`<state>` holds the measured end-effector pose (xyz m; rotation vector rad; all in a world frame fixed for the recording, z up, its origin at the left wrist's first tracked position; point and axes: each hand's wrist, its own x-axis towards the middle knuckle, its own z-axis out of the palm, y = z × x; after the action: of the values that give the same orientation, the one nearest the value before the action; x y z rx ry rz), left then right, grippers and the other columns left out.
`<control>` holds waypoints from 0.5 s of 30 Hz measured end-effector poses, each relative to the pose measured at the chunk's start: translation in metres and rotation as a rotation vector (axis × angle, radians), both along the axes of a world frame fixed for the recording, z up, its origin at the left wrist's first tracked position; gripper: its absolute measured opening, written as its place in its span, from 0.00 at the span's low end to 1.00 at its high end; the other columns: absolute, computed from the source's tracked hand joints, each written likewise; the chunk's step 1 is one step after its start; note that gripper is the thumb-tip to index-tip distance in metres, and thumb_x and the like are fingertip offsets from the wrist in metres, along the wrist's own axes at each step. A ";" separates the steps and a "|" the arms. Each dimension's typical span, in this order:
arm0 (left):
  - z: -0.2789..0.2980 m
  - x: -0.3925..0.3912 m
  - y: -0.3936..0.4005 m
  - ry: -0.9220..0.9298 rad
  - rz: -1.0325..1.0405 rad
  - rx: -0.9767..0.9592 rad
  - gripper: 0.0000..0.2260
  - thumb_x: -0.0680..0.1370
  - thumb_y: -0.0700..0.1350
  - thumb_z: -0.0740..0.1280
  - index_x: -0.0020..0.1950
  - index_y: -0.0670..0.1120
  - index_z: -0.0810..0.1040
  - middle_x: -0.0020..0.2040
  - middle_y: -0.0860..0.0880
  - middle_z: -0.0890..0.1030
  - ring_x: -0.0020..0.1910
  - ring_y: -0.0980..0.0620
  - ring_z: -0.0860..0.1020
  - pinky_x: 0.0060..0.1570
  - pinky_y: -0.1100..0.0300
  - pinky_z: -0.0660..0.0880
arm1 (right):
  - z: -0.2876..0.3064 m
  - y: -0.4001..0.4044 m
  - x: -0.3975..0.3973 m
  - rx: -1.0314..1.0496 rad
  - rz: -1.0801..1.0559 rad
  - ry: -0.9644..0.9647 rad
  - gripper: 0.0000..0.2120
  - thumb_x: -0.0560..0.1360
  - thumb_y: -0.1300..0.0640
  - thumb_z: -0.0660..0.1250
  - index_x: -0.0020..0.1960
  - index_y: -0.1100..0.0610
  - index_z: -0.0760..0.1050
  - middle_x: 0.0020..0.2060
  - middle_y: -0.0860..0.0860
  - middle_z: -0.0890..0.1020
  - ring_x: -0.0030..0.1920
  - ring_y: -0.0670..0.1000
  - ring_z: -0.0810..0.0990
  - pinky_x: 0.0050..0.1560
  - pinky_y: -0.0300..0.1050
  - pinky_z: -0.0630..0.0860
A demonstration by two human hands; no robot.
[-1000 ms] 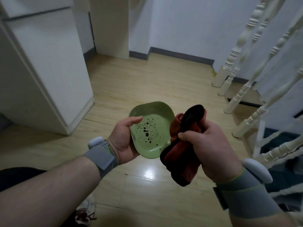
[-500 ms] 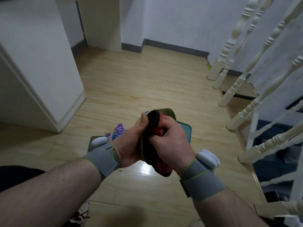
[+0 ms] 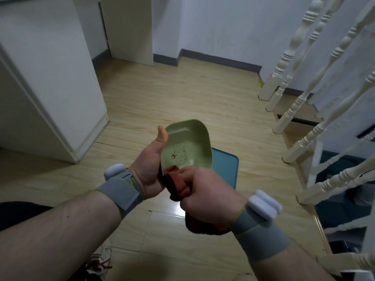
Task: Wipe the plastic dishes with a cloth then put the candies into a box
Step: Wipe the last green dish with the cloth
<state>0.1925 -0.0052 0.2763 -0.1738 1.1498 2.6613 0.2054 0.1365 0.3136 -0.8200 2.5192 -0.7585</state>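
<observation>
Wood floor [image 3: 182,94] below; my left hand [image 3: 149,169] grips the green dish [image 3: 186,145] by its near-left rim, tilted toward me. Right hand [image 3: 209,196], clutching the red-black cloth [image 3: 176,184], sits at the near edge; remaining specks, probably smeared, lie just beyond it.

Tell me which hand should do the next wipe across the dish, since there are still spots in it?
Right. The right hand already grips the cloth at the lower rim of the dish, just below the remaining spots. The left hand is occupied holding the dish tilted up by its edge.
</observation>
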 end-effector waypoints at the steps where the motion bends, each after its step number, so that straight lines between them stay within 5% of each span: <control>1: 0.000 0.000 -0.001 -0.015 0.019 0.002 0.34 0.76 0.67 0.53 0.67 0.41 0.75 0.65 0.35 0.76 0.65 0.36 0.74 0.67 0.42 0.70 | -0.005 0.001 0.000 0.030 0.002 0.043 0.14 0.66 0.62 0.64 0.47 0.49 0.81 0.48 0.44 0.81 0.47 0.51 0.79 0.47 0.49 0.79; 7: 0.007 0.001 -0.001 -0.018 -0.002 -0.039 0.33 0.73 0.68 0.52 0.55 0.46 0.84 0.61 0.39 0.81 0.60 0.40 0.79 0.59 0.45 0.77 | -0.021 0.025 -0.021 0.244 -0.194 0.266 0.23 0.68 0.56 0.61 0.58 0.37 0.76 0.56 0.38 0.77 0.54 0.51 0.75 0.50 0.48 0.77; 15: 0.006 0.001 -0.004 0.024 0.031 -0.045 0.30 0.76 0.65 0.54 0.57 0.45 0.83 0.59 0.39 0.81 0.58 0.41 0.80 0.61 0.47 0.76 | -0.037 0.009 0.000 -0.064 -0.081 0.234 0.23 0.65 0.55 0.59 0.57 0.44 0.80 0.54 0.40 0.80 0.53 0.50 0.78 0.52 0.47 0.77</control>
<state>0.1933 -0.0094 0.2828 -0.1699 1.2253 2.6723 0.2056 0.1456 0.2765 -0.8781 2.7628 -0.8147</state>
